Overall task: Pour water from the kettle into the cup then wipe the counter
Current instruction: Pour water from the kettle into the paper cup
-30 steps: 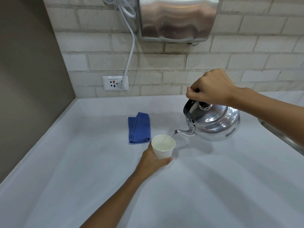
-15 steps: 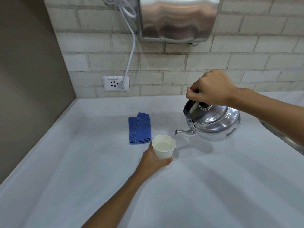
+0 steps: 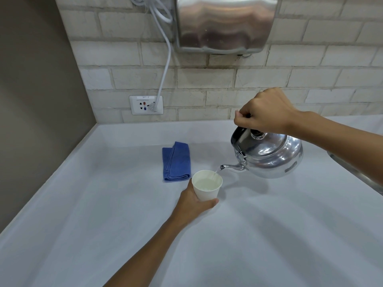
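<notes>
A shiny metal kettle (image 3: 271, 157) hangs tilted above the white counter (image 3: 103, 214), its spout pointing left and down. My right hand (image 3: 264, 111) is closed around the kettle's top handle. A thin stream of water runs from the spout into a white paper cup (image 3: 206, 185) standing on the counter. Water fills much of the cup. My left hand (image 3: 191, 203) grips the cup from the near side. A folded blue cloth (image 3: 176, 161) lies on the counter just behind and left of the cup.
A steel hand dryer (image 3: 226, 23) is mounted on the brick wall, with its white cord plugged into a wall socket (image 3: 146, 105). A grey side wall closes the left. A metal sink rim (image 3: 356, 175) shows at the right edge.
The pour continues and the water level in the cup looks slightly higher. Both hands, the kettle and the cup have barely moved.
</notes>
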The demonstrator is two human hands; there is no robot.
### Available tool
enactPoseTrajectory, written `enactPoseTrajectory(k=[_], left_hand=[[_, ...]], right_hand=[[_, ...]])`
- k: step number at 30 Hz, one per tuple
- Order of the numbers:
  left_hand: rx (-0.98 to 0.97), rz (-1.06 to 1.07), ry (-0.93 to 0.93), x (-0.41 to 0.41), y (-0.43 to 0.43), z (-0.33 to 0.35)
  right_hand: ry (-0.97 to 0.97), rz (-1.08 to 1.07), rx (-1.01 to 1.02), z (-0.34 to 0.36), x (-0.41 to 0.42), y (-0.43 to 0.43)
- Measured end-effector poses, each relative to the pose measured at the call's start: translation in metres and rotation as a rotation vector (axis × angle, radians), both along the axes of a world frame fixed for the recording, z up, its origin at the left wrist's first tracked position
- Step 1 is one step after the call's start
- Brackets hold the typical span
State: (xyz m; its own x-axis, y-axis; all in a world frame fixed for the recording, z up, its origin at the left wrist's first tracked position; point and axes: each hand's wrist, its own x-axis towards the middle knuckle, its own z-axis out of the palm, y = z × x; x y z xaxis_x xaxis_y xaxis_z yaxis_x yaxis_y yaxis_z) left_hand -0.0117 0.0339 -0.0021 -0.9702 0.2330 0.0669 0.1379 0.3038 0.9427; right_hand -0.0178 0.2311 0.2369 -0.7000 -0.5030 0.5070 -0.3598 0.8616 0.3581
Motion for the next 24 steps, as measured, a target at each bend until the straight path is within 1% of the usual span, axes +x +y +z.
enactPoseTrajectory(k=[15,24], left_hand=[[0.010,-0.003,-0.006,0.000,0.000,-0.001],[0.023,-0.013,-0.018,0.001,0.000,0.000]], right_hand=[[-0.028,0.004,-0.054,-0.012,-0.005,-0.003],[-0.018,0.010,-0.030,-0.016,-0.012,-0.005]])
